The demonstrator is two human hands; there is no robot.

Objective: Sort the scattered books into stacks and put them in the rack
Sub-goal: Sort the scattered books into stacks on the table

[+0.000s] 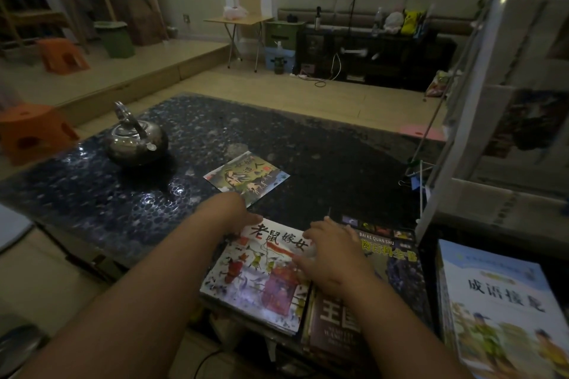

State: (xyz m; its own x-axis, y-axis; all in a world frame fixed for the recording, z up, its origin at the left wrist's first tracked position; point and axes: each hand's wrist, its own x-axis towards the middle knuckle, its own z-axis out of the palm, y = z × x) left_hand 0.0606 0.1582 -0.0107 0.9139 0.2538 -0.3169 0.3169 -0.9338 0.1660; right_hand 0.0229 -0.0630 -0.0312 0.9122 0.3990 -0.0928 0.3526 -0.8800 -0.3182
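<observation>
A white picture book (255,280) with red and black characters tops a thin stack at the table's near edge. My left hand (237,212) rests at its far left corner, fingers straight. My right hand (331,252) lies on its right side, fingers loosely bent over the cover. A second thin picture book (246,177) lies alone farther out on the dark table (92,194). Beside my right hand is a dark encyclopedia (397,258) on another pile. A blue-and-white book stack (498,301) sits at the far right. The white rack (480,108) stands at the right.
A steel kettle (135,138) stands on the table's left half. Orange stools (34,132) sit on the floor to the left. A folding table (237,21) and a dark cabinet (369,52) line the far wall. A dark purple book (335,329) lies under my right forearm.
</observation>
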